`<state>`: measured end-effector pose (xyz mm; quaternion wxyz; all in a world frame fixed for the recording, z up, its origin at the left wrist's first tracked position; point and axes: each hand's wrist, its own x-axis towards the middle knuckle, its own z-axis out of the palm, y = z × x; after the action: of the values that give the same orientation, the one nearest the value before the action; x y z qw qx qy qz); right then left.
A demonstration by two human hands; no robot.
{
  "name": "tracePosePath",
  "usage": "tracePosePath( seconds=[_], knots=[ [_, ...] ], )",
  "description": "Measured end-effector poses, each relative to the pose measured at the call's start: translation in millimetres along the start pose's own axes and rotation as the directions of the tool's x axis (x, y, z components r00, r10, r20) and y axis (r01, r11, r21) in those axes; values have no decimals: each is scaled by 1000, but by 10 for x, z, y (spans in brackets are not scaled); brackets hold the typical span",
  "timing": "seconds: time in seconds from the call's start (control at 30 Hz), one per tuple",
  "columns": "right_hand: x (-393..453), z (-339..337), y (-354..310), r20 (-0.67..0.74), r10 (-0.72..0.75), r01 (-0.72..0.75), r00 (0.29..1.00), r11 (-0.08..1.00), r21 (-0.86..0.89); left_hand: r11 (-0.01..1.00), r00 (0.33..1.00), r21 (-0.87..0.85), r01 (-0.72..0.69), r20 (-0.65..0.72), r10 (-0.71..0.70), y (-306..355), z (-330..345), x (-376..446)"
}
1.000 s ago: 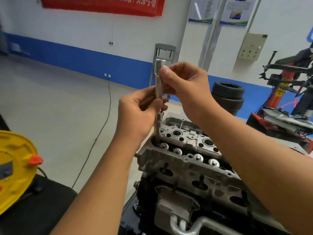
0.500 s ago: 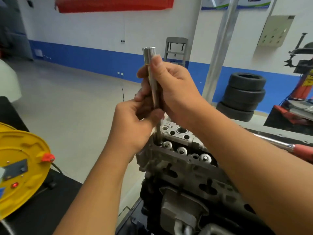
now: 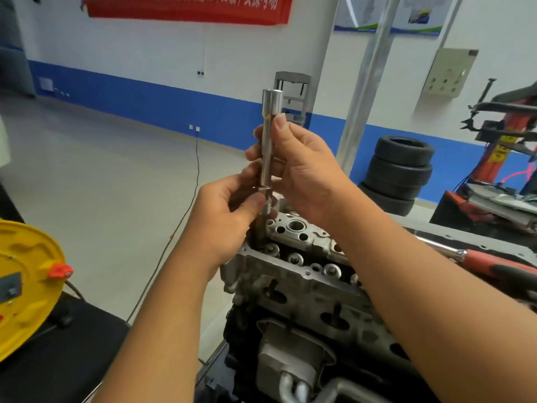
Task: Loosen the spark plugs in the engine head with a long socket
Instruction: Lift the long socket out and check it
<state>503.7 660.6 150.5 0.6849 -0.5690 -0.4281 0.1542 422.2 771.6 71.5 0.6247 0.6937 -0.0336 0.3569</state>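
A long silver socket (image 3: 268, 132) stands upright above the near-left corner of the grey engine head (image 3: 293, 274). Its lower end goes down into the head behind my left hand, so the spark plug is hidden. My right hand (image 3: 302, 173) grips the upper shaft, thumb on the near side. My left hand (image 3: 226, 219) pinches the lower, narrower part of the tool just above the head. An open round well (image 3: 295, 226) shows in the head to the right of the tool.
A red-handled wrench (image 3: 491, 264) lies on the bench right of the engine head. A yellow cable reel (image 3: 26, 283) sits at the left on a black surface. Stacked tyres (image 3: 398, 173), a metal pole (image 3: 366, 82) and a red tyre machine (image 3: 505, 141) stand behind.
Both hands stay on the socket; the right hand has slid slightly lower on the shaft, showing more of the top end. The camera view has shifted.
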Motion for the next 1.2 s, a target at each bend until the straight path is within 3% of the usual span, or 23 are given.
tracePosePath(
  seconds=[0.1,0.2,0.3,0.4,0.53,0.67,0.8,0.93,1.03,1.1,1.2],
  knots=[
    [-82,30,-51,-58,-4,-3,998,993,-118,999,996,24,-33,-86,35,-41,25,-20],
    [-224,139,19,-214,-70,34,974,986,-166,997,993,54,-51,-103,57,19,59,-48],
    [-327,331,152,-467,-187,93,864,971,-218,985,997,162,-56,-37,62,72,50,-57],
    [-348,483,232,-577,-256,143,776,961,-235,991,993,131,-38,120,22,127,47,-56],
    [-306,558,361,-626,-318,262,712,948,-183,1000,943,-2,-28,333,27,119,-54,72],
    [-278,532,526,-607,-257,186,752,966,-178,993,905,-103,-60,415,98,-92,-161,233],
    [-236,495,491,-556,-110,91,824,994,-61,972,939,-227,-56,320,129,-216,-175,307],
    [-245,496,510,-580,-100,45,808,993,-109,972,974,-186,-146,144,174,-258,-90,219],
    [-276,492,460,-624,-143,103,769,990,-100,980,962,-137,-147,209,174,-142,-42,199],
    [-289,528,435,-641,-167,112,749,986,-126,983,953,-171,-73,278,119,-61,-47,190],
    [-320,565,442,-631,-161,87,759,985,-146,983,944,-183,-8,322,68,-20,-64,103]
  ],
)
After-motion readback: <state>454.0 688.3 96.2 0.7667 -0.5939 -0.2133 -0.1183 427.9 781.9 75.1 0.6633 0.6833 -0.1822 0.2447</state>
